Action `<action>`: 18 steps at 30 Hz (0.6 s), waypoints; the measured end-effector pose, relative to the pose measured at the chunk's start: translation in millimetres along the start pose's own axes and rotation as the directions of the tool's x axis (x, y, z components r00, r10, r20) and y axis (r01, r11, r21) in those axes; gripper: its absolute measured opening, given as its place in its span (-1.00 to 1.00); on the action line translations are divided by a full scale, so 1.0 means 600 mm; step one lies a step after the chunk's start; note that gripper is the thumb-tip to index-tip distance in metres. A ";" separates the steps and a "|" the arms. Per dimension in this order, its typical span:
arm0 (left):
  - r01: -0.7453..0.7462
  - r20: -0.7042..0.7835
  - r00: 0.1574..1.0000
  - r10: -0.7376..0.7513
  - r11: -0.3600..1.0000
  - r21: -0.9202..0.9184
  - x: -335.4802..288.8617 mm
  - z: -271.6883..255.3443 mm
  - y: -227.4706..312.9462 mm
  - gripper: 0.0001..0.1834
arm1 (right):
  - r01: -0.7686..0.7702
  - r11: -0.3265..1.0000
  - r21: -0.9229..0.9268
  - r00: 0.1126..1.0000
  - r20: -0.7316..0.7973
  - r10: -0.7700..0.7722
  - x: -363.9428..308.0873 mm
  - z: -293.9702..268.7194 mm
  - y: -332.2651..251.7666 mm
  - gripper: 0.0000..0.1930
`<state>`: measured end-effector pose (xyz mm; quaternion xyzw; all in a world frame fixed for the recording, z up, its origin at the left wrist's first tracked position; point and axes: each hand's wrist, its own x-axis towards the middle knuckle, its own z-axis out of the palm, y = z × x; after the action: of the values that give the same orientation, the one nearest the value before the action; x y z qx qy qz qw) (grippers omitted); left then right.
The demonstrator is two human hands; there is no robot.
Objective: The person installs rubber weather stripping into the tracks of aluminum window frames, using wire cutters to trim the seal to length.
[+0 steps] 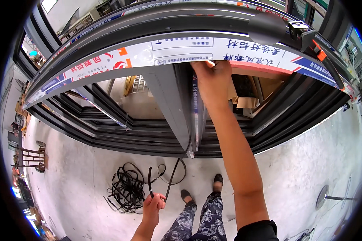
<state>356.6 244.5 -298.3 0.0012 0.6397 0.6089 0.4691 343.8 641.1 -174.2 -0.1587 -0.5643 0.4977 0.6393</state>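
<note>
My left hand point(152, 207), low in the view, is closed in a pinch around a thin black rubber strip point(173, 176). One end of the strip sticks up beside the fingers; the other run rises to the upright bar point(163, 94) of a dark grey window frame. Higher up, my right hand point(214, 82) reaches to the frame's top rail point(177, 51), which carries a white printed film. Its fingers are curled and pressed against the rail's lower edge beside the upright bar. What lies under those fingertips is hidden.
A loose tangle of black strip point(126, 188) lies on the concrete floor left of my feet. A dark tool with an orange part point(319, 50) rests on the frame's right end. A wooden stool point(32, 158) is at the far left, a round metal base point(321, 196) at the right.
</note>
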 end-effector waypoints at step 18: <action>-0.541 -0.011 0.832 0.554 0.817 0.200 0.148 0.151 0.198 -0.67 | 0.307 0.836 -0.456 0.930 -0.043 -0.365 -0.022 -0.009 -0.021 -0.81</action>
<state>293.9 396.8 -242.6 0.2087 0.6827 0.6543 0.2496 356.0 626.6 -173.9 -0.2293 -0.6391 0.2255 0.6987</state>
